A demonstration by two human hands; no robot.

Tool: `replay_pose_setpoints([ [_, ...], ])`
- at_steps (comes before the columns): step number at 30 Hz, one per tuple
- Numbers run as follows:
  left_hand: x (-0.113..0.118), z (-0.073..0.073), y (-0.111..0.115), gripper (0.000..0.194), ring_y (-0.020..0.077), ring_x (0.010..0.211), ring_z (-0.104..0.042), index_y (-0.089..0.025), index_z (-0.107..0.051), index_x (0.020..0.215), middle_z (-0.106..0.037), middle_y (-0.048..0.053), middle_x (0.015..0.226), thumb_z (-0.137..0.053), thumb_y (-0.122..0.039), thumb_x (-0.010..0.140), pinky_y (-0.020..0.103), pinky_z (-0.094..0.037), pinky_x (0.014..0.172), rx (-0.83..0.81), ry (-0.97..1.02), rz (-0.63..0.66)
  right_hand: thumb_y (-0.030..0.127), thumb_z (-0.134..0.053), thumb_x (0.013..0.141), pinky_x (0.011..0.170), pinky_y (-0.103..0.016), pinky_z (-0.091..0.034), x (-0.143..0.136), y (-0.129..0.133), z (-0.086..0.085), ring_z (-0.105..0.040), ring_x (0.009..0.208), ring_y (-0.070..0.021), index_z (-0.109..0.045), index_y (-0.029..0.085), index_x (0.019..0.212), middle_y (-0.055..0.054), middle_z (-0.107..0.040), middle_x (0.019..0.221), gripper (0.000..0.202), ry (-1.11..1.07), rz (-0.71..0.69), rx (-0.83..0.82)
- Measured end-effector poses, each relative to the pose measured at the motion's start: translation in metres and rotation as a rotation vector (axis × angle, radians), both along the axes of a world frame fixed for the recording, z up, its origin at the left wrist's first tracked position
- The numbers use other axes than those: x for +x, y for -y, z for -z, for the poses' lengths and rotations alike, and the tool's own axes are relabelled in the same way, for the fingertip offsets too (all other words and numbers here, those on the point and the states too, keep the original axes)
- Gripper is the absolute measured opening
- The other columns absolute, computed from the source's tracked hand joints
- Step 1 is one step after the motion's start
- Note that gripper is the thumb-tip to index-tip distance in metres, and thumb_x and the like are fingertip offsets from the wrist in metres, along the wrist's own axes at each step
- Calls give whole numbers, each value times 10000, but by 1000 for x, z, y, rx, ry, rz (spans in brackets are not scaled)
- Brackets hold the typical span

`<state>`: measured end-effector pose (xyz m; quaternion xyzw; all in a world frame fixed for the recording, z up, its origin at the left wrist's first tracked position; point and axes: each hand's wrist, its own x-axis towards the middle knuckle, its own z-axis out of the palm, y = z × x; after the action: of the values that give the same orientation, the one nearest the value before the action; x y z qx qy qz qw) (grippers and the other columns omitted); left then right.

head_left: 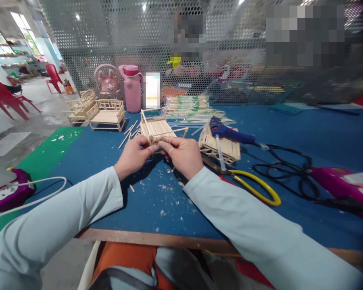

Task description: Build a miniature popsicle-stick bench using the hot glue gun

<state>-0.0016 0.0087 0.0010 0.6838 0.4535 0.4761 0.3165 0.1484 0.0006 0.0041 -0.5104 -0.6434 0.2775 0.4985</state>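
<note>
Directions are taken from the held bench at the dial's centre, 12 being away from the body.

Red chair (6,96), on the floor, between 9 and 10 o'clock. Purple power strip (13,191), 8 o'clock, with a white cable. Green mat (65,143), beside the blue table surface (157,217). Two slatted benches (107,114), 10 o'clock, one partly hidden behind the other. Loose sticks (127,135), 9 o'clock. Pink bottle (133,94), 11 o'clock. Bright panel (153,88), 12 o'clock; its content is blurred beyond reading.

Left hand (133,155): thumb and forefinger pinched on the near edge of the held bench (157,128). Right hand (183,157): fingertips closed on the same edge, just beside the left. The seat is extended beyond the fingertips towards 12; a thin rail is slanted above it towards 2.

Bundled sticks (187,105), 2 o'clock, in clear wrapping; green marks too small to be read. Slatted piece (232,151), just past 3, overlapped by a blue glue gun (230,132). Yellow-handled tool (276,197), 4 o'clock. Black cord (278,177) and second purple strip (329,177), between 3 and 4.
</note>
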Motion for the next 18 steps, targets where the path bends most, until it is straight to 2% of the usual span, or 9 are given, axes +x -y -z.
replay_pose_setpoints([
  [5,-1,-1,4,103,135,632,-469,-182,-622,635,-540,-14,632,-649,-185,735,289,-385,631,25,-56,-23,240,-572,772,659,-295,-537,4,2,3,-680,698,-172,-756,200,965,-48,-757,827,269,132,9,133],
  [11,0,-1,5,141,125,605,-443,-184,-573,611,-498,-30,604,-650,-183,728,284,-370,612,44,-53,-26,241,-579,762,614,-284,-523,2,2,4,-668,633,-165,-749,168,955,-53,-749,749,268,104,22,119],
  [18,0,0,6,192,134,624,-462,-184,-552,587,-505,-25,604,-652,-217,747,286,-382,624,57,-66,-39,237,-590,762,662,-292,-525,2,3,2,-671,671,-164,-751,180,958,-50,-756,796,260,100,22,120],
])
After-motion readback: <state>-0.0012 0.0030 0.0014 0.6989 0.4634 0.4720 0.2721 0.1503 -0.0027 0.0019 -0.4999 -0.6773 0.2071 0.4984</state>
